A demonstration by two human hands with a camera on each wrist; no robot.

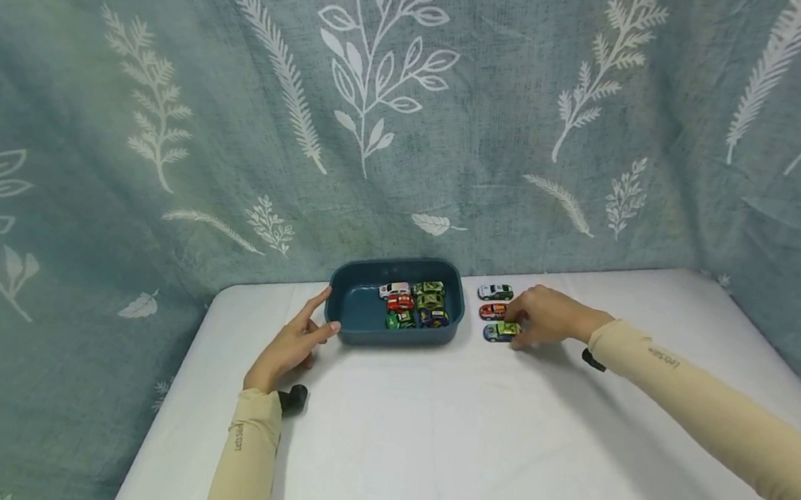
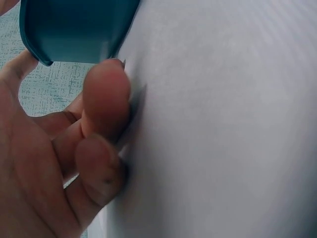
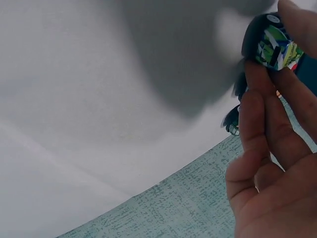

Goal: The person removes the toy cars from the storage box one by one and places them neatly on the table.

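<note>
A dark teal plastic tray (image 1: 357,337) stands near the back of the table, with several small toy cars (image 1: 400,303) grouped in its right half. At the tray's left end, my left hand (image 1: 294,344) touches the rim with forefinger and thumb spread apart; its other fingers are bent near the cloth. To the right of the tray, my right hand (image 1: 545,317) pinches a green, yellow and blue toy car (image 3: 275,47) between thumb and fingers. Behind that car are an orange-red toy car (image 1: 491,312), partly covered by the hand, and a white and green one (image 1: 495,292).
A white cloth (image 1: 384,431) covers the table. Right behind its back edge hangs a green curtain (image 1: 252,150) with white leaf prints. A black strap piece (image 1: 293,399) sits at the left wrist, another (image 1: 594,360) at the right.
</note>
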